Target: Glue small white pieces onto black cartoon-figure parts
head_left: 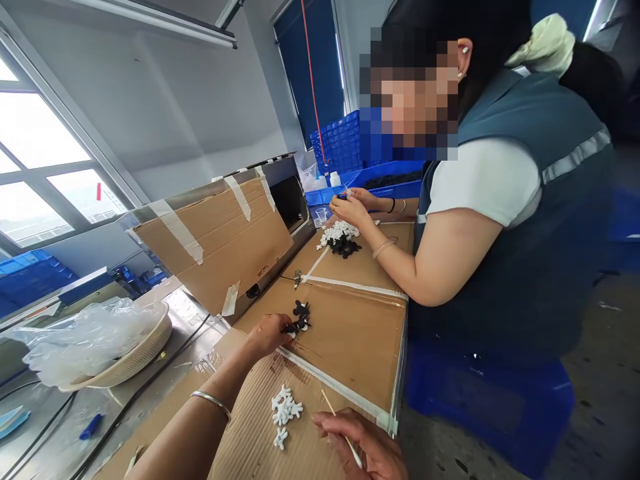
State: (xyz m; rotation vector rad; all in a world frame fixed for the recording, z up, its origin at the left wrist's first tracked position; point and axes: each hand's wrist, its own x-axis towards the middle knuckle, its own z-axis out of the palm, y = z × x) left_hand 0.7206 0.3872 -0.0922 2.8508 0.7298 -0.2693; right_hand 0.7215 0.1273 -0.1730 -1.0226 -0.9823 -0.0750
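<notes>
My left hand (270,335) reaches out to a small pile of black pieces with white parts (302,323) on the cardboard. Its fingertips are closed at a small black piece (289,329) on the near side of that pile. My right hand (367,445), low in view, pinches a cotton swab (329,404); its thin stick points up and left, and a white tip shows below the fingers. Between my hands lies a little heap of white hand-shaped pieces (285,407), with one white piece (281,438) apart from it, nearer to me.
A co-worker (505,220) sits at right, handling a small item above white and black pieces (342,239). A cardboard-covered box (215,240) stands behind the work surface. At left are a basket (145,347) with plastic bags, a black cable (145,387) and a blue cap (91,427).
</notes>
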